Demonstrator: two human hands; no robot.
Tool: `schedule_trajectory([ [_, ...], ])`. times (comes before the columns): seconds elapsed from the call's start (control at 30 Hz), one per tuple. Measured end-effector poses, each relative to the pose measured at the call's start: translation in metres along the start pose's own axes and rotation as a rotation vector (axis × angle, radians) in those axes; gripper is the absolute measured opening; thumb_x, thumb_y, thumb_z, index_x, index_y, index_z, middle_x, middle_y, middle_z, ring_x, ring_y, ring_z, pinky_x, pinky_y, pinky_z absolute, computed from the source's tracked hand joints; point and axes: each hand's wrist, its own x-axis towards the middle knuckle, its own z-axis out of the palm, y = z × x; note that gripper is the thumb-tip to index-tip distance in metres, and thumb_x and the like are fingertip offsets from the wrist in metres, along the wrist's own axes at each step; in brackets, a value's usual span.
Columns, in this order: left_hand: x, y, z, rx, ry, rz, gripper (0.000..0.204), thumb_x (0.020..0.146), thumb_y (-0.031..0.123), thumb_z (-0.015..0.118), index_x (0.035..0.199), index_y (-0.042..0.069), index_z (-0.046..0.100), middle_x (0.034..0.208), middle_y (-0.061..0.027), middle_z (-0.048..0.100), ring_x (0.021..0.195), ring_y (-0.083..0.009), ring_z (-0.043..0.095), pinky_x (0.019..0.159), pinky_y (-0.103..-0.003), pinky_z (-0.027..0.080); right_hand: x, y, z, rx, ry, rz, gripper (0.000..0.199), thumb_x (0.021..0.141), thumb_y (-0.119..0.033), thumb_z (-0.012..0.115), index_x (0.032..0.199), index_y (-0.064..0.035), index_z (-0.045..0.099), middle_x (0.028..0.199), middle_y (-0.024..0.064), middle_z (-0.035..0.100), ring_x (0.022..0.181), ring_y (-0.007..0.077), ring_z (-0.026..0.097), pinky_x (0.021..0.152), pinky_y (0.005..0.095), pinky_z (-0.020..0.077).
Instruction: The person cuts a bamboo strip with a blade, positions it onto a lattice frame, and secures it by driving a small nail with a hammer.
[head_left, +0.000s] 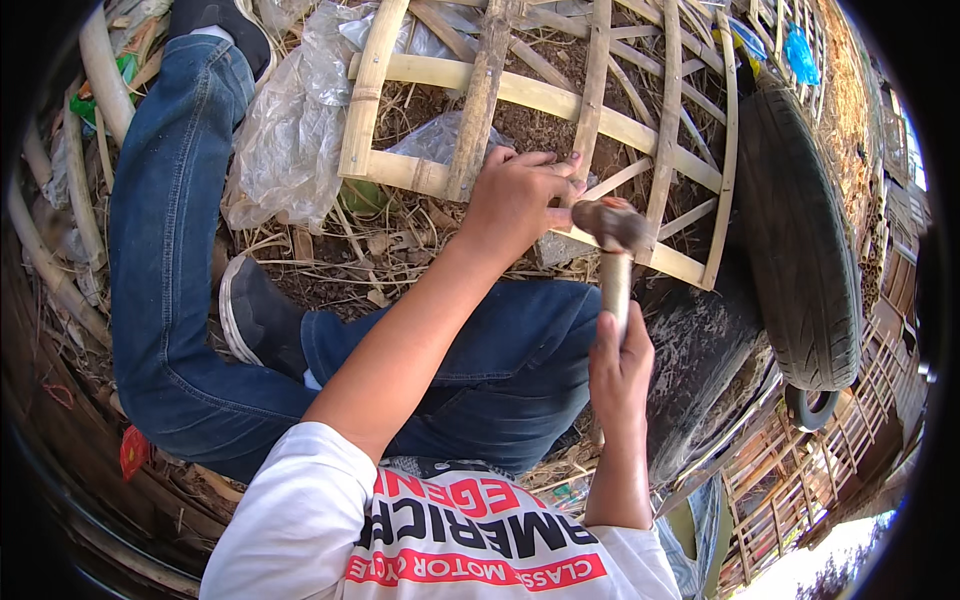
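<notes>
A lattice of pale bamboo slats (510, 88), crossed and nailed together, lies in front of me. At its near edge, my left hand (518, 196) is closed round a crossing of slats, thumb below and fingers above. Whether a nail is pinched there is too small to tell. My right hand (620, 372) grips the light handle of a hammer (616, 285). The hammer's head, smeared by motion, is just right of my left fingertips, over the near slat.
A worn tyre (800, 240) stands at the right, with another dark tyre (700, 370) beside my knee. Crumpled clear plastic (290, 145) lies left of the lattice. Dry straw and bamboo scraps (350, 250) litter the soil. More bamboo lattice (790, 480) is at the lower right.
</notes>
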Motion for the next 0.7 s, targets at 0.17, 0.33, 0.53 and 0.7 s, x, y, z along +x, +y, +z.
schedule_trajectory([
  [0.17,0.004,0.004,-0.002,-0.041,0.008,0.0,0.028,0.071,0.03,0.079,0.096,0.016,0.077,0.121,-0.0007,0.07,0.104,-0.0149,0.065,0.087,-0.036,0.04,-0.016,-0.013,-0.012,0.192,0.051,-0.031,0.037,0.102,-0.037,0.053,0.095,-0.0002,0.054,0.058,0.001,0.05,0.053,0.0069,0.044,0.05,0.0247,0.0362],
  [0.33,-0.001,0.0,-0.001,-0.018,0.024,-0.011,0.027,0.071,0.031,0.079,0.094,0.016,0.077,0.119,0.0002,0.07,0.102,-0.0139,0.066,0.086,-0.036,0.04,-0.002,0.002,0.0,0.032,0.023,-0.026,0.051,0.099,-0.049,0.053,0.1,0.0024,0.055,0.058,-0.0013,0.046,0.055,0.005,0.043,0.049,0.025,0.0351],
  [0.53,0.004,-0.002,0.001,-0.002,0.047,0.018,0.03,0.068,0.033,0.08,0.092,0.016,0.077,0.118,0.0012,0.071,0.1,-0.0114,0.066,0.083,-0.035,0.039,-0.003,-0.004,-0.001,0.006,0.036,-0.021,0.039,0.101,-0.037,0.054,0.1,0.0021,0.054,0.057,0.007,0.048,0.051,0.0126,0.046,0.048,0.0325,0.0371],
  [0.7,0.004,0.004,0.0,-0.032,0.047,0.003,0.023,0.071,0.031,0.078,0.09,0.016,0.077,0.118,0.0016,0.071,0.097,-0.0108,0.066,0.081,-0.034,0.039,-0.018,-0.006,-0.002,0.172,0.084,-0.04,0.042,0.1,-0.041,0.055,0.097,0.0001,0.055,0.059,0.0013,0.048,0.057,0.0076,0.047,0.051,0.0272,0.0388],
])
